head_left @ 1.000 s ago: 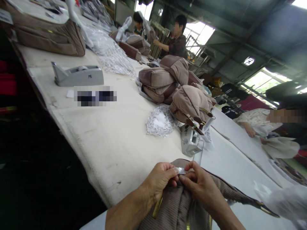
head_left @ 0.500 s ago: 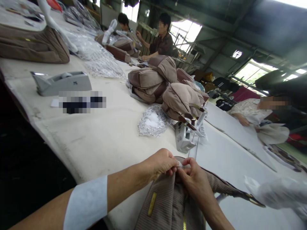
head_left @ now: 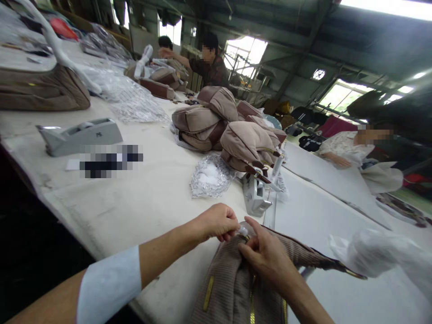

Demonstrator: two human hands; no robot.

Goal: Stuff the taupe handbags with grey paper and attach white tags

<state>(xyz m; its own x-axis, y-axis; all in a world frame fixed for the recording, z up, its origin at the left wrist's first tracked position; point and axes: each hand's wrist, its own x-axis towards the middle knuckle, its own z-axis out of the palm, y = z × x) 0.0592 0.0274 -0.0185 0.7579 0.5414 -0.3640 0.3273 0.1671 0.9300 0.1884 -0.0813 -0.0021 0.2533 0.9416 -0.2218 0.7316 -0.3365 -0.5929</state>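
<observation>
A brown ribbed fabric bag (head_left: pixel 227 274) lies in front of me at the table edge, with yellow zippers and a small gold-coloured tag (head_left: pixel 208 293). My left hand (head_left: pixel 221 223) is closed in a pinch at the bag's top, on a small piece of clear plastic (head_left: pixel 242 231). My right hand (head_left: pixel 266 249) grips the bag's top beside the zipper end, its thumb on the front and its index finger stretched along the upper edge. The bag's brown strap (head_left: pixel 313 256) runs off to the right. The fingertips partly hide the plastic.
Stuffed brown bags (head_left: pixel 246 139) are piled ahead, beside crumpled plastic (head_left: pixel 211 176) and a tape dispenser (head_left: pixel 256 195). Another grey dispenser (head_left: pixel 86 135) stands left, near a brown bag (head_left: pixel 43 90). Clear plastic (head_left: pixel 381 252) lies right. Co-workers (head_left: pixel 344 148) are across the tables.
My left hand has drawn slightly left, away from my right hand, with the plastic piece between them. My right index finger has straightened. The camera view has shifted a little.
</observation>
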